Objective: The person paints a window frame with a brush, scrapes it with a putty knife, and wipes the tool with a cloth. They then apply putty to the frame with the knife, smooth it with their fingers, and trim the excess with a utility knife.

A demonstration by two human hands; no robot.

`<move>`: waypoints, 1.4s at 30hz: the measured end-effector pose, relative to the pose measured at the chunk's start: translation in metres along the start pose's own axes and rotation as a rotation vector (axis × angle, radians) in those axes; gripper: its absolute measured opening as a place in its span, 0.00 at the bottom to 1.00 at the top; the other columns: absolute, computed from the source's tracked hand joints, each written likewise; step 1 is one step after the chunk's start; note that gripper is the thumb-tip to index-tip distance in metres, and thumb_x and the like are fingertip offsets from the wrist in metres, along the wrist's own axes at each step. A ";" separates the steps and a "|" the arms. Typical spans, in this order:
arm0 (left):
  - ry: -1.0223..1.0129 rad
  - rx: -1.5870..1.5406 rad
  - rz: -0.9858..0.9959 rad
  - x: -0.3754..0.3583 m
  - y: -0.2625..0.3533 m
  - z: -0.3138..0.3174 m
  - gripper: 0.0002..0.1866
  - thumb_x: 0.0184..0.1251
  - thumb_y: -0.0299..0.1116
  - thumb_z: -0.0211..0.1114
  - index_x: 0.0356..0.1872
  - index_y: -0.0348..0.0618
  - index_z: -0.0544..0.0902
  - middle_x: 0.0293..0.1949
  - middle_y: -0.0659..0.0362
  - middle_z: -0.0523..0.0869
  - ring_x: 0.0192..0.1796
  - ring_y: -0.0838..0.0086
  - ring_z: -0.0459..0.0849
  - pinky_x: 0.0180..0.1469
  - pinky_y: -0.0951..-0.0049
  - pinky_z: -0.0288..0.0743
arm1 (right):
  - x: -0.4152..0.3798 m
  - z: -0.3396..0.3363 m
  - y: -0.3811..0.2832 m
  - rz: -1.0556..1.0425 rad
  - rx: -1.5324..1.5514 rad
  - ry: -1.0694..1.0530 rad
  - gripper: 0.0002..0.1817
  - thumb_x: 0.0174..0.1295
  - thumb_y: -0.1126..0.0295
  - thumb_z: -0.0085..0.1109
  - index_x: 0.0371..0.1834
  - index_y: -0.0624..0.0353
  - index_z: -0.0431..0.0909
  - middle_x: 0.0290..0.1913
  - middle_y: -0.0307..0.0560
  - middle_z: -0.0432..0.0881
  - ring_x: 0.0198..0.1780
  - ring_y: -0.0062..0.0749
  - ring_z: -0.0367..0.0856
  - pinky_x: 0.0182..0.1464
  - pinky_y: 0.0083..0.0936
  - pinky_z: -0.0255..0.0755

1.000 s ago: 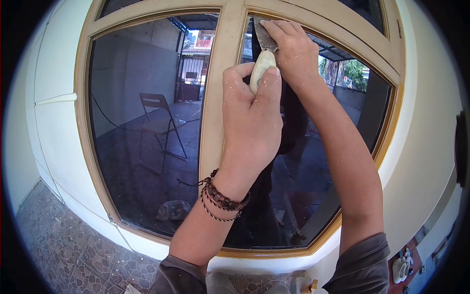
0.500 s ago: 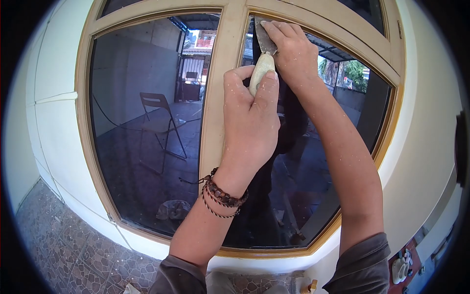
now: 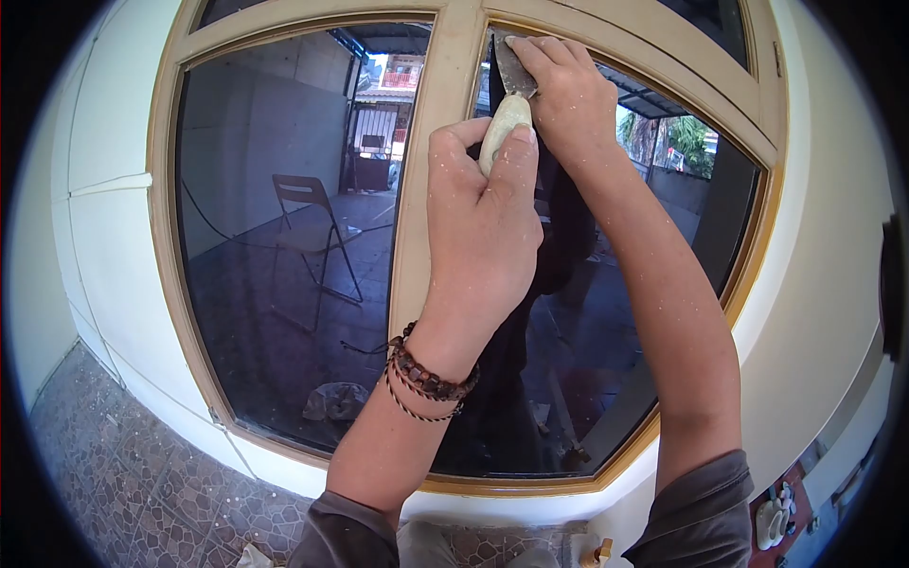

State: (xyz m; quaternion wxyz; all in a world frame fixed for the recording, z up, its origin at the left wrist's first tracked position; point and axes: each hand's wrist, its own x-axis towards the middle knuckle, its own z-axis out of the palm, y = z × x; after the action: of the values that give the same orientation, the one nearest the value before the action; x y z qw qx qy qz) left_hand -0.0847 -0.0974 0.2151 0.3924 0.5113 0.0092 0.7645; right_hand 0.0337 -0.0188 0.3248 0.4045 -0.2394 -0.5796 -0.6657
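Note:
A putty knife (image 3: 507, 128) with a pale, worn handle and a flat metal blade points up into the top left corner of the right window pane (image 3: 606, 331). My left hand (image 3: 481, 213) is closed around its handle, thumb along the near side, with beaded and braided bracelets at the wrist. Higher up, my right hand (image 3: 574, 99) has its fingers bent over the blade's right side, fingertips pressed on the metal near its tip. The tan window frame (image 3: 461, 85) runs right beside the blade. Pale specks dot both hands and forearms.
The left pane (image 3: 284, 284) reflects a folding chair and a gate. White wall (image 3: 114, 256) borders the frame on the left. Below lies a stone-patterned tile floor (image 3: 142, 473) with pale crumbs. Pale shoes (image 3: 772, 521) rest on a reddish surface at the lower right.
The putty knife's handle and my left hand have shifted slightly up and left. My right hand stays on the blade, almost unmoved. The view has moved a little.

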 end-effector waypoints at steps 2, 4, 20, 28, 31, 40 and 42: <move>-0.002 0.010 -0.032 0.000 0.003 0.001 0.19 0.72 0.40 0.59 0.49 0.33 0.69 0.24 0.61 0.73 0.12 0.84 0.66 0.10 0.83 0.56 | 0.000 -0.001 0.001 -0.010 -0.009 -0.006 0.18 0.55 0.75 0.55 0.50 0.53 0.82 0.46 0.37 0.83 0.52 0.35 0.79 0.41 0.32 0.82; 0.002 0.004 -0.030 0.000 0.002 0.002 0.18 0.72 0.40 0.59 0.49 0.34 0.69 0.24 0.61 0.73 0.12 0.84 0.66 0.10 0.83 0.56 | 0.000 -0.001 0.001 -0.012 -0.015 -0.016 0.18 0.55 0.75 0.55 0.50 0.53 0.81 0.46 0.37 0.83 0.52 0.35 0.79 0.41 0.32 0.82; -0.280 0.090 -0.299 -0.122 -0.036 -0.044 0.24 0.73 0.31 0.59 0.64 0.38 0.61 0.35 0.59 0.79 0.27 0.81 0.79 0.25 0.83 0.71 | -0.080 -0.087 -0.042 -0.117 0.122 0.144 0.18 0.48 0.70 0.60 0.45 0.55 0.85 0.49 0.48 0.82 0.53 0.46 0.79 0.49 0.32 0.78; -0.282 0.100 -0.539 -0.249 -0.033 -0.098 0.22 0.71 0.27 0.61 0.62 0.36 0.65 0.39 0.59 0.80 0.37 0.78 0.81 0.41 0.77 0.76 | -0.209 -0.206 -0.152 0.544 0.501 -0.025 0.21 0.54 0.80 0.63 0.54 0.63 0.80 0.56 0.57 0.76 0.56 0.47 0.76 0.58 0.34 0.70; -0.288 0.372 -0.569 -0.306 -0.033 -0.134 0.21 0.70 0.24 0.62 0.61 0.36 0.67 0.43 0.59 0.81 0.44 0.79 0.80 0.47 0.76 0.76 | -0.244 -0.268 -0.222 1.400 1.513 -0.300 0.17 0.71 0.71 0.53 0.60 0.68 0.73 0.55 0.48 0.79 0.52 0.25 0.75 0.55 0.27 0.69; -0.142 1.387 -0.955 -0.539 -0.014 -0.365 0.25 0.54 0.44 0.74 0.48 0.38 0.81 0.46 0.47 0.85 0.49 0.54 0.84 0.51 0.60 0.77 | -0.293 -0.369 -0.299 1.700 1.497 -0.875 0.10 0.75 0.67 0.48 0.39 0.62 0.74 0.27 0.46 0.81 0.24 0.26 0.78 0.31 0.23 0.74; 0.225 1.712 -1.137 -0.611 0.009 -0.432 0.23 0.54 0.40 0.69 0.49 0.38 0.79 0.47 0.42 0.83 0.53 0.49 0.80 0.55 0.56 0.74 | -0.305 -0.379 -0.297 1.682 1.443 -1.011 0.11 0.74 0.66 0.48 0.41 0.63 0.75 0.27 0.44 0.79 0.26 0.24 0.76 0.32 0.22 0.73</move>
State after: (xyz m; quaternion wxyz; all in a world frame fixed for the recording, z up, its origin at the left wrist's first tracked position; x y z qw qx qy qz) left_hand -0.3276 -0.3090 -0.4604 0.1974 0.4651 0.8269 0.2469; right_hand 0.0184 -0.3046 -0.1684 0.4786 -0.4926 -0.5726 0.4476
